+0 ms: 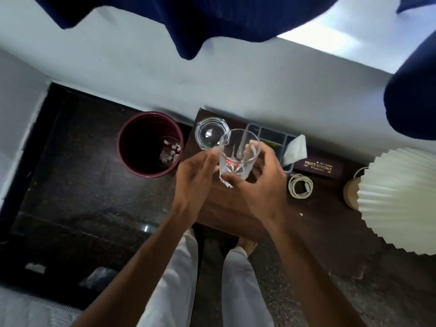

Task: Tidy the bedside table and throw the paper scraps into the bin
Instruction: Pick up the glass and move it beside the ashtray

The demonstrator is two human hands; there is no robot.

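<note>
A clear drinking glass (237, 159) with a red label is held above the left end of the dark wooden bedside table (330, 232). My right hand (264, 185) grips it from the right, thumb under its base and fingers behind it. My left hand (195, 180) is at the glass's left side, fingers spread and touching its wall. On the floor to the left stands a maroon bin (151, 143) with white paper scraps (169, 152) at its bottom. One tiny white scrap (300, 214) lies on the table.
On the table are a glass ashtray (210, 135), a grey compartment tray (271, 138) with a white folded paper (296, 148), a dark spectacle case (318, 167), a coiled white cable (300, 186) and a pleated white lamp (398, 199). Blue curtains hang above.
</note>
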